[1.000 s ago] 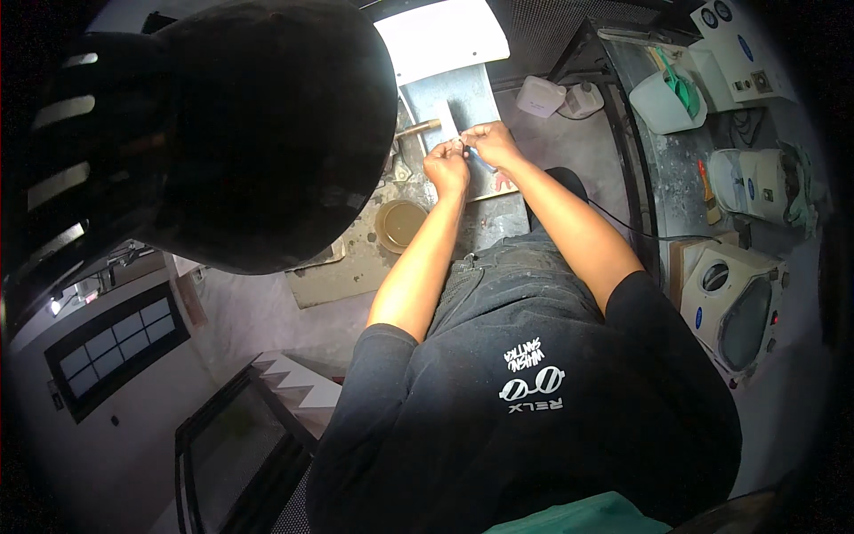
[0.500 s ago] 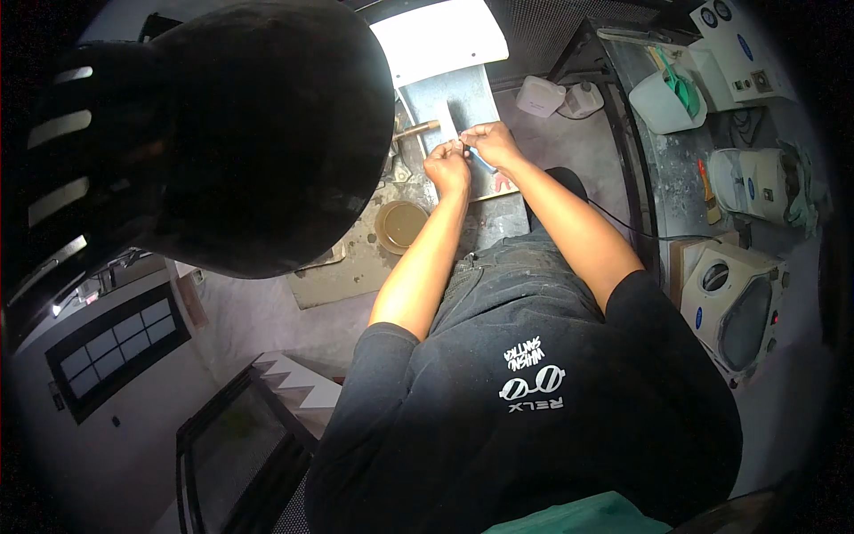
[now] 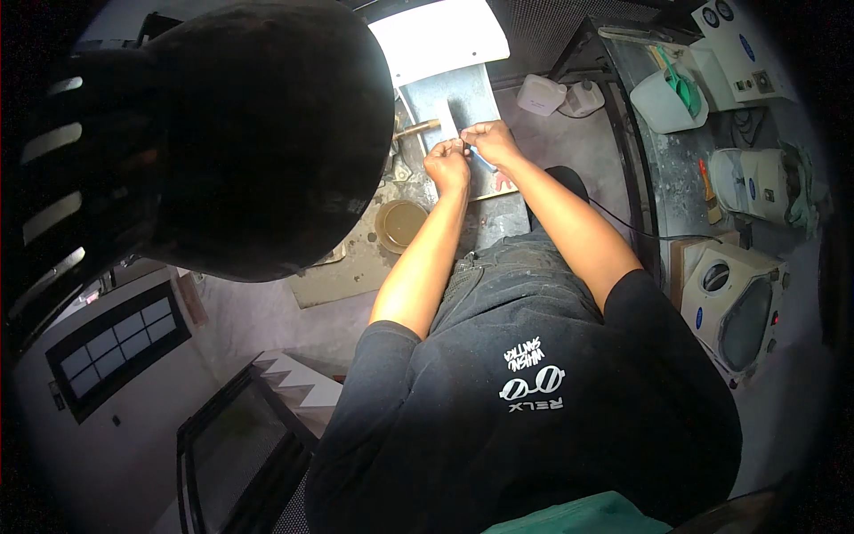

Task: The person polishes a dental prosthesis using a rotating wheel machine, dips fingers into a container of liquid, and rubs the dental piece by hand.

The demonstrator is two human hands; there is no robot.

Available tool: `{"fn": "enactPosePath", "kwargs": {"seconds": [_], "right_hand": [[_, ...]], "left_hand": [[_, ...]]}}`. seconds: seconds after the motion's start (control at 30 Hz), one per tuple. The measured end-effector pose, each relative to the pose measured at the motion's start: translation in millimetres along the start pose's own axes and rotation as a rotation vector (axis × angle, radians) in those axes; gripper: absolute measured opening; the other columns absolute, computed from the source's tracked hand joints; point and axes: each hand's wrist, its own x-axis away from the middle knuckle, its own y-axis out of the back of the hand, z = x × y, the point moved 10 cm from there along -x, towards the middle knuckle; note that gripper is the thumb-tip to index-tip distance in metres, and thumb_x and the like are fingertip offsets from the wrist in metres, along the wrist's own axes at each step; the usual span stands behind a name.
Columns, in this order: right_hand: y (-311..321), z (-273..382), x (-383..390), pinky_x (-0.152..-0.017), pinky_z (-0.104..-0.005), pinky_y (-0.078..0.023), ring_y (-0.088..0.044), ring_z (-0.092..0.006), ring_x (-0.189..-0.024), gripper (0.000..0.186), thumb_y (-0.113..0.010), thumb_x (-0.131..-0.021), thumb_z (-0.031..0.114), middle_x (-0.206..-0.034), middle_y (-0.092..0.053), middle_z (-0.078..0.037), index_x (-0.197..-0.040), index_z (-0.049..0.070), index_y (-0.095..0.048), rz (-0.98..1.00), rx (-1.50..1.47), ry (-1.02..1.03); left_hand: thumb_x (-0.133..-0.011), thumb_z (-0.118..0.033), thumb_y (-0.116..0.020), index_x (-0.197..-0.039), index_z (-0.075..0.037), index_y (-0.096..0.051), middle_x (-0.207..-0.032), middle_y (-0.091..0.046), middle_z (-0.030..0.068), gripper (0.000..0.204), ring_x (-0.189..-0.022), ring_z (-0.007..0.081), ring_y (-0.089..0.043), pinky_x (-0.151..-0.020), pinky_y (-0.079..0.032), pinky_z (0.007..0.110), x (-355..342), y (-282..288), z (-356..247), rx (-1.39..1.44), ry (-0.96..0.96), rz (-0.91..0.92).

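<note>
My left hand and my right hand meet fingertip to fingertip over a grey metal tray. Both have their fingers pinched together, and whatever is between them is too small to name. A narrow pale strip stands just beyond the left fingertips. Beside it, a brown rod-like piece reaches in from the left. Under the right hand shows part of a blue object, mostly covered. A small pinkish-red piece lies close to the tray's near edge, below my right wrist.
A bright white lamp hood hangs over the tray's far end. Left of my left forearm stands a round brown bowl. A large black shape blocks the upper left. At right, a bench holds a white container and beige machines.
Both hands stay in nearly the same place, fingertips together. The black shape at the upper left has shifted very slightly in the picture.
</note>
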Motion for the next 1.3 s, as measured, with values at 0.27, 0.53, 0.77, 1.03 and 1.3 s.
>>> {"fn": "enactPosePath", "kwargs": {"seconds": [0.27,0.53,0.77,1.03,1.3], "right_hand": [[2,31,34,-0.067,-0.0333,-0.048,-0.06,-0.013,-0.073,0.02,-0.065,-0.08,0.02,-0.082,-0.068,-0.009,-0.091,0.004,-0.069,-0.017,0.049,-0.041],[2,3,10,-0.065,-0.0273,-0.046,-0.057,-0.0091,-0.071,0.02,-0.062,-0.083,0.018,-0.079,-0.066,-0.004,-0.09,-0.001,-0.067,-0.028,0.008,-0.072],[2,36,43,-0.065,-0.0365,-0.048,-0.059,-0.0141,-0.074,0.019,-0.064,-0.08,0.02,-0.081,-0.067,-0.007,-0.089,0.004,-0.069,-0.055,0.022,-0.122],[-3,34,43,-0.069,-0.0276,-0.046,-0.058,-0.0105,-0.073,0.016,-0.064,-0.079,0.016,-0.079,-0.067,-0.006,-0.087,0.003,-0.069,-0.022,0.051,-0.062],[-14,26,31,-0.064,-0.0243,-0.044,-0.056,-0.0082,-0.068,0.013,-0.065,-0.078,0.011,-0.075,-0.066,-0.004,-0.083,-0.001,-0.068,0.01,0.0,0.07]], "left_hand": [[-0.082,-0.004,-0.061,-0.08,0.004,-0.063,-0.063,-0.061,0.0057,0.008,-0.05,0.0082,-0.051,-0.044,-0.04,0.021,4,9,-16,-0.133,-0.194,0.008],[-0.082,-0.001,-0.059,-0.079,0.006,-0.061,-0.062,-0.061,0.0069,0.009,-0.052,0.0098,-0.053,-0.048,-0.041,0.022,3,0,-1,0.039,-0.002,-0.016],[-0.082,-0.004,-0.061,-0.08,0.005,-0.063,-0.064,-0.061,0.007,0.01,-0.051,0.0091,-0.053,-0.046,-0.042,0.021,-2,11,-5,-0.051,-0.052,0.033],[-0.08,-0.005,-0.062,-0.079,0.003,-0.065,-0.063,-0.063,0.0052,0.009,-0.054,0.009,-0.055,-0.05,-0.043,0.025,-14,12,-31,-0.363,-0.245,0.175],[-0.083,-0.007,-0.061,-0.079,0.002,-0.066,-0.063,-0.061,0.0022,0.011,-0.053,0.0065,-0.052,-0.048,-0.041,0.021,-25,15,-31,-0.439,-0.244,0.271]]}}
